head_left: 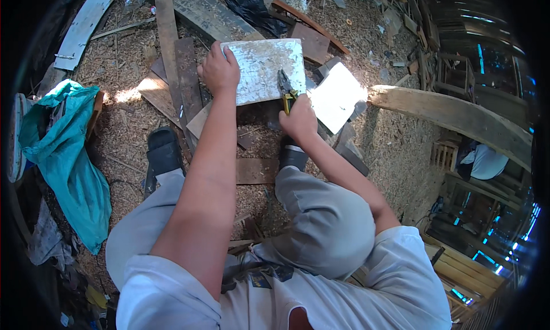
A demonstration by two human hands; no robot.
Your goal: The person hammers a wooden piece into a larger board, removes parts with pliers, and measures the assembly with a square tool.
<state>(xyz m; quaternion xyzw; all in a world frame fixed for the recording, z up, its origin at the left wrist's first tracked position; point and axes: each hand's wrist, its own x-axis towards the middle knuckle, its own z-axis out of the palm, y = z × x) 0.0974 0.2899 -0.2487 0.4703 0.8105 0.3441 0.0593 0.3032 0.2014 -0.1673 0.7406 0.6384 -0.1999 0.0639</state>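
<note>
A weathered board with flaking white paint is held up in front of me, above the littered ground. My left hand grips its left edge, the fingers wrapped round it. In my right hand is a pair of pliers with yellow and black handles, the fingers closed round them. The plier jaws point away from me and lie over the right part of the board. Whether they bite on anything there is too small to tell.
Sawdust and scrap boards cover the ground. A brightly sunlit board lies to the right, near a wooden post. A teal sack slumps at left; black plastic lies at the far side. My sandalled feet flank a small plank.
</note>
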